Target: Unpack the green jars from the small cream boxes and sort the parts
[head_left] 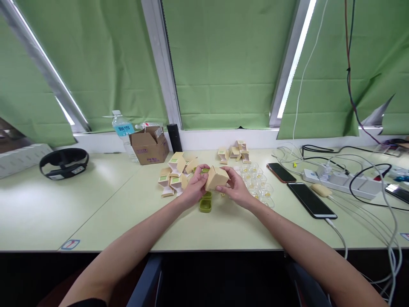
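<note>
A small tan cardboard box (216,178) is held up over the table between both hands. My left hand (195,186) grips its left side, fingers closed on it. On the other side, my right hand (237,187) has its thumb at the lower edge and its fingers behind the box. Below the box are small green square cups (205,205), partly covered by my left hand. To the left lies a pile of tan folded boxes (176,171) with green labels. Several clear plastic pieces (258,181) with yellowish centres are spread right of my right hand.
More tan boxes (234,152) stand at the back. A brown carton (149,146), a water bottle (123,130) and a black cylinder (174,137) are back left. A black headset (64,163) lies far left. Phones (311,200), a power strip (341,181) and tangled cables occupy the right.
</note>
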The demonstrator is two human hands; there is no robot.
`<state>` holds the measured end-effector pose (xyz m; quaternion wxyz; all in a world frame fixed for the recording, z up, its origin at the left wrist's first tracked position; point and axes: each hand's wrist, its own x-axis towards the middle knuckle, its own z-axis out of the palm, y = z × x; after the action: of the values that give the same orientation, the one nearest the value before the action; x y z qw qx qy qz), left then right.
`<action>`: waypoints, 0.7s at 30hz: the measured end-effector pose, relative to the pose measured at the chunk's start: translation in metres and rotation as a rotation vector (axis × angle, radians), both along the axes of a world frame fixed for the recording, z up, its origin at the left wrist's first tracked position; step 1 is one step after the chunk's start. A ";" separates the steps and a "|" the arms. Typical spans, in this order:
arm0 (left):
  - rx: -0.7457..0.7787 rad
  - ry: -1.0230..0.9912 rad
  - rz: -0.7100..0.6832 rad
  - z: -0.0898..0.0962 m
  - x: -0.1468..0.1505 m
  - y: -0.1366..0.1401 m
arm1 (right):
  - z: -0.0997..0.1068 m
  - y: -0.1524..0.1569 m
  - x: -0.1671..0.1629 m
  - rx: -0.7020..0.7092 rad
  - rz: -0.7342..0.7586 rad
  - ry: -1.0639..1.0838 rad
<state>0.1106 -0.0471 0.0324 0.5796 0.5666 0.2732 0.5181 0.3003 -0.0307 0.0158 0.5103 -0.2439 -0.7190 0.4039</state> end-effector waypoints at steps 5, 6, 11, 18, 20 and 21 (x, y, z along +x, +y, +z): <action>0.410 0.326 0.225 -0.005 -0.005 -0.006 | 0.002 -0.005 -0.002 0.064 -0.166 -0.019; 0.489 0.380 0.251 -0.006 -0.006 -0.008 | 0.002 -0.005 -0.002 0.082 -0.222 -0.027; 0.615 0.519 0.299 -0.018 -0.003 -0.015 | -0.001 -0.008 -0.005 0.166 -0.390 -0.048; 0.506 0.484 0.317 -0.028 0.007 -0.014 | -0.006 -0.013 -0.006 0.462 -0.449 -0.189; 0.465 0.432 0.335 -0.028 0.007 -0.014 | -0.006 -0.015 -0.006 0.508 -0.424 -0.216; 0.443 0.397 0.344 -0.027 0.007 -0.013 | -0.006 -0.017 -0.006 0.518 -0.406 -0.223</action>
<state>0.1172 -0.0599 0.0055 0.2823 0.7141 0.3530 0.5346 0.2940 -0.0475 0.0101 0.5436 -0.2871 -0.7857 0.0690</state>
